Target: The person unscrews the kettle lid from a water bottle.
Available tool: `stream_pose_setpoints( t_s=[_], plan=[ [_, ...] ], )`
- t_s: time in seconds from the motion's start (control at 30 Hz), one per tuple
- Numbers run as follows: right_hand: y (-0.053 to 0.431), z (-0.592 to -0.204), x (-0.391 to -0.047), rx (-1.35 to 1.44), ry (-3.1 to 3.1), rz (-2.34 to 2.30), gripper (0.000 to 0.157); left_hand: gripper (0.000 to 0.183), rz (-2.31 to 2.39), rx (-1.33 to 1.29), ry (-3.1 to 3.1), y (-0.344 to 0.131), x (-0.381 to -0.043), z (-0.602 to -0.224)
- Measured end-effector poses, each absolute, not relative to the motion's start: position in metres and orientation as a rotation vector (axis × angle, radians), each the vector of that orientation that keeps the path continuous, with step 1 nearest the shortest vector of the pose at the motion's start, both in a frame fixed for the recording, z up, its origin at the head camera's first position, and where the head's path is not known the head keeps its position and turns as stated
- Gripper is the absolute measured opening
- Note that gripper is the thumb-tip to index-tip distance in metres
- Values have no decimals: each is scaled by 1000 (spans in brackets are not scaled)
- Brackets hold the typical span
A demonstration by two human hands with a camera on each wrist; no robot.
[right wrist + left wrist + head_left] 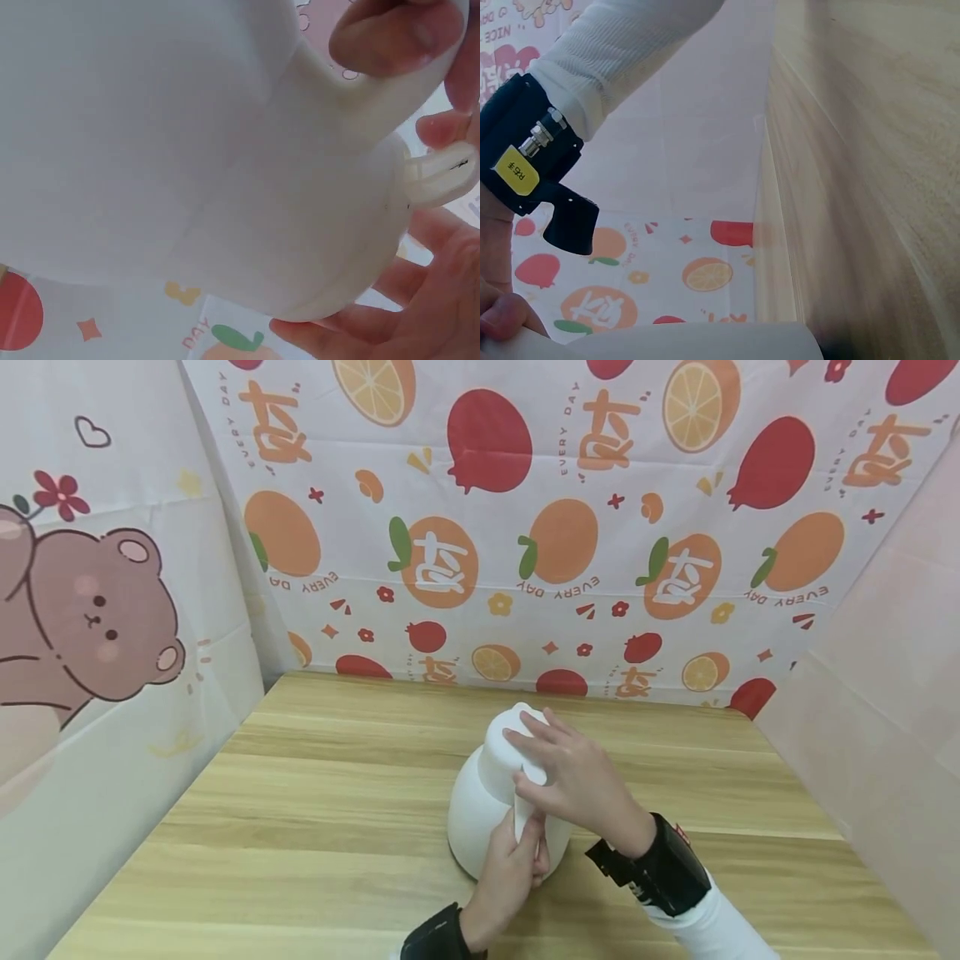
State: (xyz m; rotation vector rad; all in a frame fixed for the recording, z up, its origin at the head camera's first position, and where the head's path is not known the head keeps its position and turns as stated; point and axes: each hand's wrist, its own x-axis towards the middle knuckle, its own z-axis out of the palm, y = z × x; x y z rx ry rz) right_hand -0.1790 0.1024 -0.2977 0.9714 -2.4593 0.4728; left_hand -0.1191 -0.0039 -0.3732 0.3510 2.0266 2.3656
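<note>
Here the white jug (487, 802) stands near the middle of the bench (300, 827). The head view shows the right hand (573, 777) curled over its top and handle, the left hand (510, 877) gripping the handle lower down. Only the right wrist view shows a thumb (394, 34) pressed on the handle

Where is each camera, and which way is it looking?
Head: on the person's head, looking forward and down at the wooden table and white jug; both hands show, the left hand and right hand gripping the jug.
Left wrist: on the left wrist, looking sideways along the table toward the fruit-print cloth; the other arm's white sleeve shows.
Right wrist: close under the jug, showing fingers on it.
Shared: all three show the jug.
</note>
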Motion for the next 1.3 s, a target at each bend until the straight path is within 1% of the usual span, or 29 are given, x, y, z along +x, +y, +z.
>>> stream_pose_setpoints(
  t_s=[0.2, 0.4, 0.57, 0.77, 0.9, 1.1, 1.3],
  plan=[
    [109, -296, -185, 1075, -2444, 521, 44, 45, 2341, 351, 2037, -4, -119, -372],
    [116, -296, -193, 1224, -2400, 586, 46, 40, 2341, 323, 2030, -4, -119, -372],
    [125, -298, -203, 1341, -2391, 634, 47, 37, 2331, 322, 2030, -4, -119, -372],
    [137, -299, -220, 1540, -2343, 704, 45, 37, 2317, 326, 2047, -4, -119, -373],
    [142, -301, -232, 1658, -2327, 840, 44, 39, 2312, 324, 2057, -4, -118, -372],
    [144, -302, -238, 1684, -2380, 1041, 44, 40, 2325, 318, 2055, -4, -117, -372],
    [142, -300, -230, 1631, -2368, 978, 43, 39, 2356, 296, 2073, -1, -116, -373]
  ],
)
